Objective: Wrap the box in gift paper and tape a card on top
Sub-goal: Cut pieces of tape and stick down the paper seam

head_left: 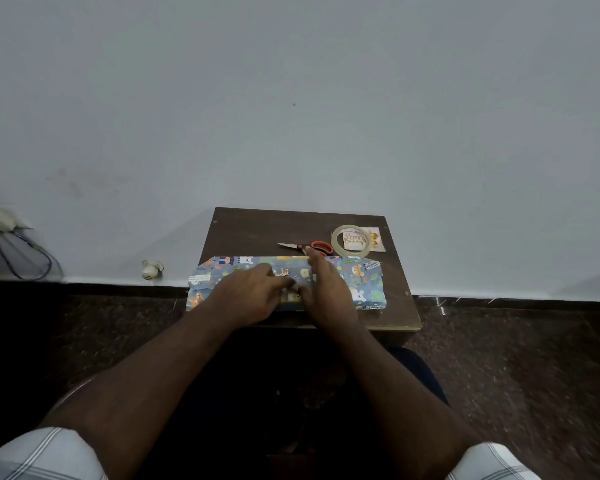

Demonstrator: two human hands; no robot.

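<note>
Both hands on the box (357, 282), paper-covered, at the tabletop's (257, 233) near edge. Left hand (248, 297) presses the paper, fingers bent; right hand (326, 285) lies flat, fingers straight and together. Scissors (309, 248), tape (352, 241) and card (354, 239) behind.

You see a small dark wooden table (257, 230) set against a pale wall (291, 98) | a white round fitting (150, 270) low on that wall | looped cables (25, 258) far left | dark speckled floor (516, 358)
</note>
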